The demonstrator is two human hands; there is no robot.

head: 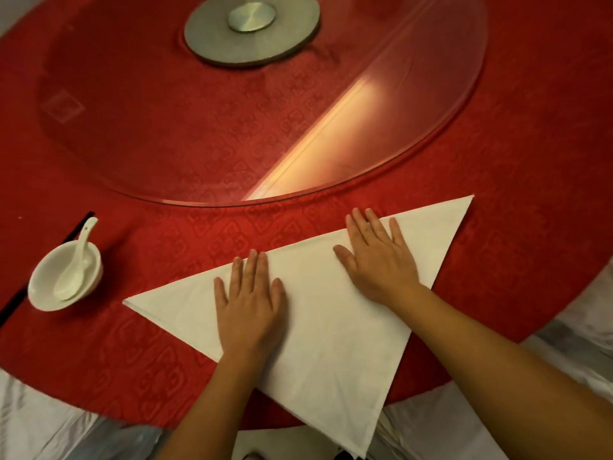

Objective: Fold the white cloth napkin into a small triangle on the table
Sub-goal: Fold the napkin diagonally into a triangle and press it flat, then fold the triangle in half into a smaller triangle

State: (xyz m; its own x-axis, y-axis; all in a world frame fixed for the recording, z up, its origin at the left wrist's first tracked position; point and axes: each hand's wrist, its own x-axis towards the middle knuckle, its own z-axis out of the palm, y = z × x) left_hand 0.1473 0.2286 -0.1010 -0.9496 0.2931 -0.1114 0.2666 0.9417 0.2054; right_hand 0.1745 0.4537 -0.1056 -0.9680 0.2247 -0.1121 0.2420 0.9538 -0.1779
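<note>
Left hand (251, 302) and right hand (378, 257), both flat with fingers straight, grasping nothing, press white napkin (331, 327) folded into large triangle on red table (166, 247).

The napkin (331, 313) is plain white. The tablecloth (166, 353) is deep red, woven with a tone-on-tone geometric damask pattern. The bowl (49, 293) and spoon (74, 267) are glossy white. The chopsticks (78, 227) are black. The turntable hub (252, 28) is dull silver-grey.

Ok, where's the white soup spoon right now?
In the head view, the soup spoon lies in the white bowl at the left of the red table, left of the folded napkin.
</note>
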